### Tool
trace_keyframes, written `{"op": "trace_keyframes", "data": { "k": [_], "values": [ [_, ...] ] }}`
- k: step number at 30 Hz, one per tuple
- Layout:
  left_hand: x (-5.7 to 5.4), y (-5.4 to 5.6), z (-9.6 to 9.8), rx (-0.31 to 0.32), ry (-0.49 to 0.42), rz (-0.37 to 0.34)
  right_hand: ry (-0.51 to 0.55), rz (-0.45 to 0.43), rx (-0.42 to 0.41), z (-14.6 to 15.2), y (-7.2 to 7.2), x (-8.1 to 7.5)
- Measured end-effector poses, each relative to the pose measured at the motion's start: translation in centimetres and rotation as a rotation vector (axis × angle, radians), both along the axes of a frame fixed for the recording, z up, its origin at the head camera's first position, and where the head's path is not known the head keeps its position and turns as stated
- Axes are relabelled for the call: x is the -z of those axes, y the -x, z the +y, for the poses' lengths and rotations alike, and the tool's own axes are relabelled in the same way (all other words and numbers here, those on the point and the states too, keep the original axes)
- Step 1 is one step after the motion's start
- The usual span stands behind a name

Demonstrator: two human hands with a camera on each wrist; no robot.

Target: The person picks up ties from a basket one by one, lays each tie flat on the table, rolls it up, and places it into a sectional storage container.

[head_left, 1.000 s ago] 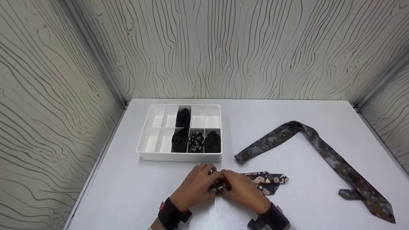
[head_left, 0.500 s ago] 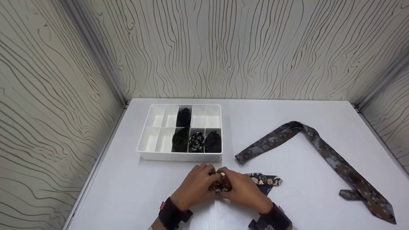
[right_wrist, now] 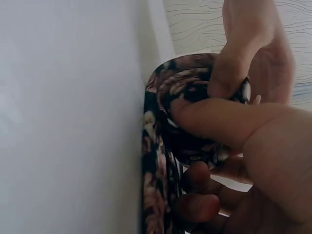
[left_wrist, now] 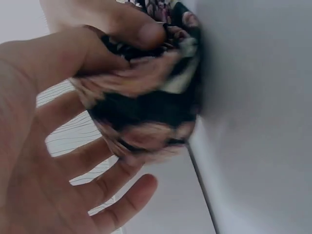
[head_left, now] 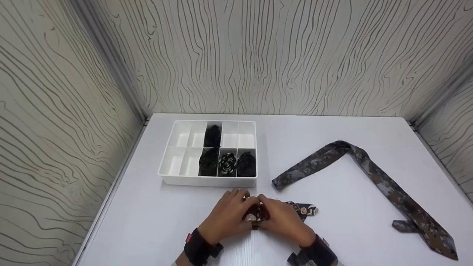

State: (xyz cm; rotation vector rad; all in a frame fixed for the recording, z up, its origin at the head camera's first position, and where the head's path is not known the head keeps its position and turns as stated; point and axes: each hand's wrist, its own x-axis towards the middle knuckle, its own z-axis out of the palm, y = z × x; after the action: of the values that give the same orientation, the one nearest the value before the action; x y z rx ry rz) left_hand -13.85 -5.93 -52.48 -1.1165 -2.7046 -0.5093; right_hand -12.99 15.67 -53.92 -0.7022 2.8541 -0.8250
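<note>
Both hands hold a dark floral necktie [head_left: 252,215], which is partly rolled into a coil in front of the white box. My left hand [head_left: 230,212] grips the coil from the left, thumb on its near side; the left wrist view shows the outer layer of the floral coil [left_wrist: 141,107] blurred against the fingers. From the other side my right hand [head_left: 282,218] grips the same coil, its thumb pressed on the spiral edge in the right wrist view. The tie's loose pointed end [head_left: 306,209] lies flat on the table, sticking out to the right from under the right hand.
A white divided box [head_left: 207,181] stands behind the hands, with several dark rolled ties [head_left: 227,164] in its compartments. To the right lies a camouflage-patterned necktie [head_left: 380,181], unrolled and bent. Patterned panels [head_left: 236,55] wall the table at the back and sides.
The floral tie's loose end has drawn left toward the hands and shows shorter, as the coil turns between the fingers. The hands stay nearly in place; the box and camouflage tie have not moved.
</note>
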Motion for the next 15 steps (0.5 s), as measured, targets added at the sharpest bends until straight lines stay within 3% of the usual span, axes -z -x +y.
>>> {"op": "trace_keyframes", "data": {
  "k": [6, 15],
  "values": [
    [0.02, 0.00, 0.00, 0.004, 0.007, 0.037, 0.028, -0.057, 0.002, 0.09, 0.14, -0.06],
    [0.03, -0.06, -0.04, 0.014, 0.014, 0.049, 0.026, -0.040, -0.016, 0.04, 0.28, 0.14]
  ]
}}
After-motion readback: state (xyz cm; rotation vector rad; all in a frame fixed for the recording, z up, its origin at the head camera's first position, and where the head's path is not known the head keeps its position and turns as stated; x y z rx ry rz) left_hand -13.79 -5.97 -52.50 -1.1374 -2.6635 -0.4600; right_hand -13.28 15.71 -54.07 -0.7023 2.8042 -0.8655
